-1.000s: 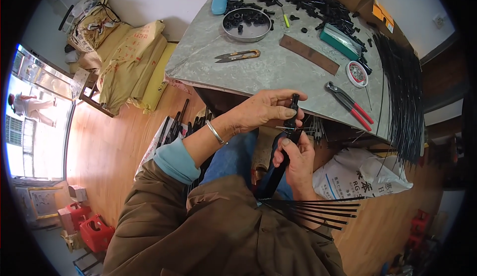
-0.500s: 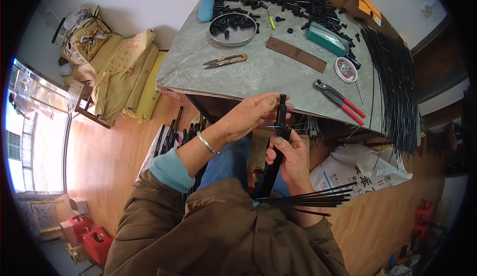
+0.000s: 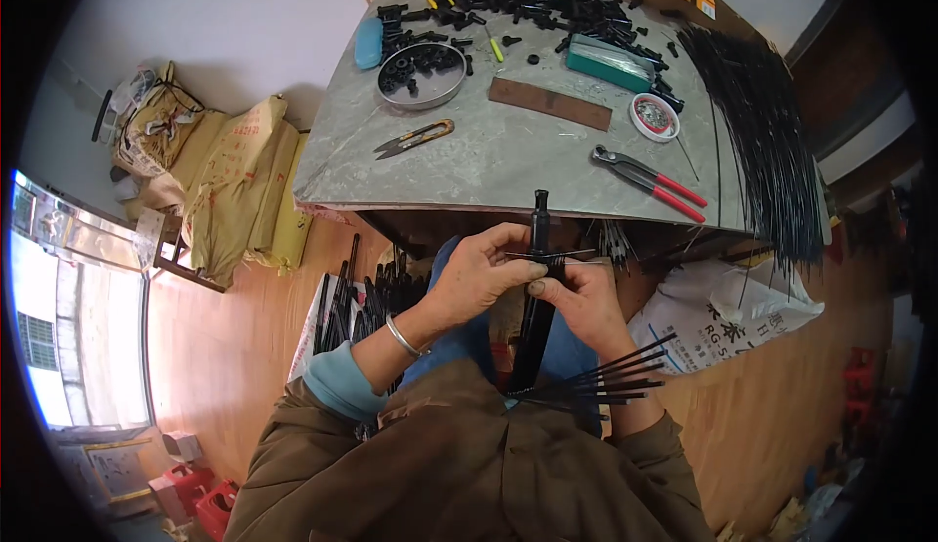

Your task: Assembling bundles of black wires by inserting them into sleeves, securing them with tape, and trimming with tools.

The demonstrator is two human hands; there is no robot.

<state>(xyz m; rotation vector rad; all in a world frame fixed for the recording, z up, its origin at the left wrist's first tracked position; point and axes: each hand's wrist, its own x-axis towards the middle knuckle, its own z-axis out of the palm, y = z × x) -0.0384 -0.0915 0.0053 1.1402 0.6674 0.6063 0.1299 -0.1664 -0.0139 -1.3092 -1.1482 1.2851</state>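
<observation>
A black umbrella frame (image 3: 535, 322) stands nearly upright before my lap, its narrow plastic top piece (image 3: 540, 212) pointing toward the table. Thin wire-like strands (image 3: 576, 253) stick out sideways just below that piece. My left hand (image 3: 484, 273) pinches at these strands, thumb against the frame's left side. From the right, my right hand (image 3: 583, 300) grips the frame, its thumb close to the left one. What lies between the fingertips is partly hidden. Several slim black ribs (image 3: 620, 378) fan out to the right from the frame's lower end, passing across my right forearm.
On the grey table (image 3: 440, 171) lie thread snips (image 3: 414, 139), a rusty metal strip (image 3: 550, 104), red-handled pincers (image 3: 650, 184), a bowl (image 3: 422, 78) and a dish (image 3: 654, 117) of small parts. Black rods (image 3: 762, 132) overhang its right edge. A white sack (image 3: 718, 312) stands below.
My left hand has come down from the frame's top piece to the strands. My right hand has shifted slightly rightward, and the ribs have swung upward. The whole view has tilted a little.
</observation>
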